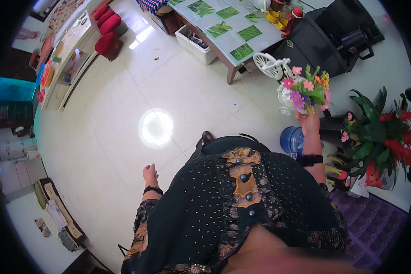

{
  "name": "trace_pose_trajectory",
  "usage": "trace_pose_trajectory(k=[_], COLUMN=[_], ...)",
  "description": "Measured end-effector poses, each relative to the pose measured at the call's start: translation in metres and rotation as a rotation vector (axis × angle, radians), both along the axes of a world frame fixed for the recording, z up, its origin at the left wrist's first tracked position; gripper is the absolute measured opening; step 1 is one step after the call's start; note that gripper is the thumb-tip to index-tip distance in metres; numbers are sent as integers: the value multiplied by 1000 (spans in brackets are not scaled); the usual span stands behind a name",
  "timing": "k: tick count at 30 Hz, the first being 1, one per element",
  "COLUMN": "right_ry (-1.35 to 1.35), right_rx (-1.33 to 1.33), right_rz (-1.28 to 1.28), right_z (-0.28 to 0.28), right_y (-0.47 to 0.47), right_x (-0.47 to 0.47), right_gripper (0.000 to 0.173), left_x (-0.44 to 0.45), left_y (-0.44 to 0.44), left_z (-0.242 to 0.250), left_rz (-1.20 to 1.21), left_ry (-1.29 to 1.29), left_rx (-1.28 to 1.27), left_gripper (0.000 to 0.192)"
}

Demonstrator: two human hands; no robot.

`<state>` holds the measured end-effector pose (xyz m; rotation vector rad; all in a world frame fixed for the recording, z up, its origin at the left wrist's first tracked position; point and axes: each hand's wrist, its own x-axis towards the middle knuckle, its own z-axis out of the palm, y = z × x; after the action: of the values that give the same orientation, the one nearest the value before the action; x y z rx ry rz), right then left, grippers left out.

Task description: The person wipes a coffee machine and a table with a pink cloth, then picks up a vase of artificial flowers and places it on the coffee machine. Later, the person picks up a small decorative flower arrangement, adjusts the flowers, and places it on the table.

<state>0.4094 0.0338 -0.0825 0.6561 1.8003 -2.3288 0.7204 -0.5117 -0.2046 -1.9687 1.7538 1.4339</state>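
Note:
My right hand grips the underside of a white bicycle-shaped flower holder, raised over the floor on my right. Pink, purple and orange flowers, seemingly artificial, fill its basket. The large spoked wheel points towards the glass-topped table. Low on the left, away from any object, my left hand hangs beside my body with its fingers curled and nothing visible in them. A blue water-cooler bottle stands on the floor just below my right hand, partly hidden by my forearm.
Yellow cups stand on the table beside a black cabinet-like box. A white foam box sits under the table edge. Leafy plants and a purple mat are at right. Red stools line a counter at far left.

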Motion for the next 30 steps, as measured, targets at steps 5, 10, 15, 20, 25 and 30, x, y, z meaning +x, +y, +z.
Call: trace_pose_trajectory(k=[5, 10, 15, 20, 25, 30], right_ry=[21, 48, 44, -2, 46, 91], right_rx=[63, 48, 5, -57, -32, -45], right_rz=[-56, 11, 32, 38, 45, -39], right_z=[3, 11, 2, -3, 1, 8], right_y=[-64, -122, -171, -212, -244, -275], right_x=[-67, -152, -234, -323, -409, -476], right_gripper=[24, 25, 25, 24, 24, 24], left_x=[-99, -202, -253, -256, -226, -231], left_y=[-46, -71, -92, -127, -162, -209], left_z=[15, 13, 13, 14, -42, -94], left_rz=[17, -88, -209, -26, -57, -309], left_ry=[156, 262, 143, 66, -5, -36], left_rx=[-35, -43, -75, -79, -76, -102], left_gripper=[45, 47, 47, 48, 49, 49])
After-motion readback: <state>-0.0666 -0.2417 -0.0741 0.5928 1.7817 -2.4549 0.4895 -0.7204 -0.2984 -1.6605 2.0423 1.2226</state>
